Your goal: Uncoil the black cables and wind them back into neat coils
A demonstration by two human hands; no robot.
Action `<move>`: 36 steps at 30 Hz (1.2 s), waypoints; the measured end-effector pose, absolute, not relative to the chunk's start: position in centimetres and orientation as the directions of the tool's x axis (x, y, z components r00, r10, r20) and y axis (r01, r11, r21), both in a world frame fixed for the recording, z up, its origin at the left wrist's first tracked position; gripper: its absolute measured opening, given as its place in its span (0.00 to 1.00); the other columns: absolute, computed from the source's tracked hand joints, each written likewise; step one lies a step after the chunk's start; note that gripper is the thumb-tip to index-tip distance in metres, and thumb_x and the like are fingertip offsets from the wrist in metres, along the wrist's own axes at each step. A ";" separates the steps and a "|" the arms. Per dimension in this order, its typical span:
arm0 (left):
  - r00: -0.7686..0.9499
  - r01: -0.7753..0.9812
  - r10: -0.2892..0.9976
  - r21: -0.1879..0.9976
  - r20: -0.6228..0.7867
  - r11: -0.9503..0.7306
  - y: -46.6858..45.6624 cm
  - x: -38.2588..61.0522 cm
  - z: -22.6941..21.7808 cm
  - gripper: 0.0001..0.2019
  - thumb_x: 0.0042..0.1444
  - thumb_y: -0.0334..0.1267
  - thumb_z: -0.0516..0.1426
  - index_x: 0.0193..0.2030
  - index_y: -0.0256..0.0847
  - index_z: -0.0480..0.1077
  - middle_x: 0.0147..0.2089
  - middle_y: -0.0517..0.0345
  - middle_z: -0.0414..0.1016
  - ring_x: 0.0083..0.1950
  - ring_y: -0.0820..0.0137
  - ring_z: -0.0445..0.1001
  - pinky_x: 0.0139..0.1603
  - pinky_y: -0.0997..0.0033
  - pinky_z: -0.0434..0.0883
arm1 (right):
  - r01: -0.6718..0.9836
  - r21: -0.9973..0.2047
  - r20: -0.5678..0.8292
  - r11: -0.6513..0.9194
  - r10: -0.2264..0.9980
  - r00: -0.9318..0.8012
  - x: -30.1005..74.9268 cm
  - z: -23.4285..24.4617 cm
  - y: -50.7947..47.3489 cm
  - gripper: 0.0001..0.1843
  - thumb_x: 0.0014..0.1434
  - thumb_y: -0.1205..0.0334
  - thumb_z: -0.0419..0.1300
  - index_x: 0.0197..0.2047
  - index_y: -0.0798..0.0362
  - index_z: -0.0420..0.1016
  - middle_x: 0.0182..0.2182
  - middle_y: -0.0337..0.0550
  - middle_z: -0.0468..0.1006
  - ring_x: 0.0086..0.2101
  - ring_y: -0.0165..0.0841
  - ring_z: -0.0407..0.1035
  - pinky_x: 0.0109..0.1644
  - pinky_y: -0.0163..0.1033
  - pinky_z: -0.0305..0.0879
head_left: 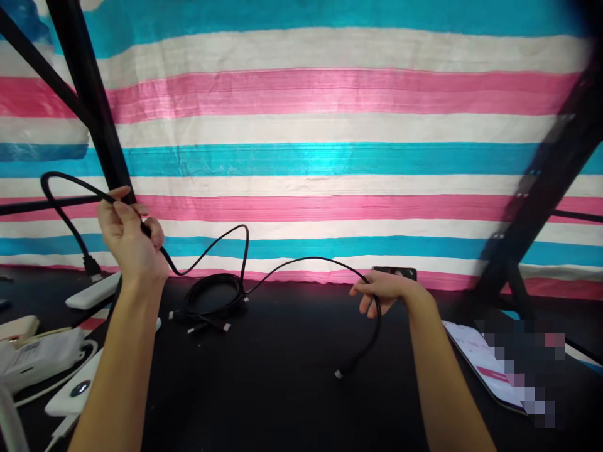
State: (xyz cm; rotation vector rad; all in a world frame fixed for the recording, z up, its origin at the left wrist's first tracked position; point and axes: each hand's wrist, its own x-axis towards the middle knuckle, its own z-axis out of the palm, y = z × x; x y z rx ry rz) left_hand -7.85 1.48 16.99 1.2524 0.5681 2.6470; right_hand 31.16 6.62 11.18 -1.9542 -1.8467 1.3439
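Raised at the left, my left hand (134,235) has its fingers closed around a thick black cable (75,179). A loop of this cable bends out to the left and down to a wide plug (93,267) with a metal end. To the right of my hand, a thinner black cord (211,245) runs towards a coiled bundle of black cables (211,298) lying on the table, with several small plugs around it. My right hand (381,292) pinches another black cable (311,258) that arches from the bundle. Its small metal-tipped plug (338,373) hangs below my fingers.
White chargers or power banks (78,389) and a white power strip (42,358) crowd the left of the black table (282,402). A lit phone (490,370) lies at the right, and a dark device (407,274) behind my right hand. Black metal posts (89,94) flank a striped sheet (330,125).
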 end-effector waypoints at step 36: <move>-0.903 0.173 0.047 0.461 0.427 -0.870 2.5 -9.7 16.0 0.10 0.63 0.28 0.40 0.40 0.36 0.61 0.23 0.68 0.47 0.20 0.79 0.44 0.16 0.77 0.42 | 0.339 -0.901 0.006 0.272 0.787 -0.616 32.6 12.0 4.9 0.29 0.58 0.48 0.62 0.57 0.57 0.65 0.17 0.29 0.57 0.16 0.24 0.54 0.22 0.29 0.62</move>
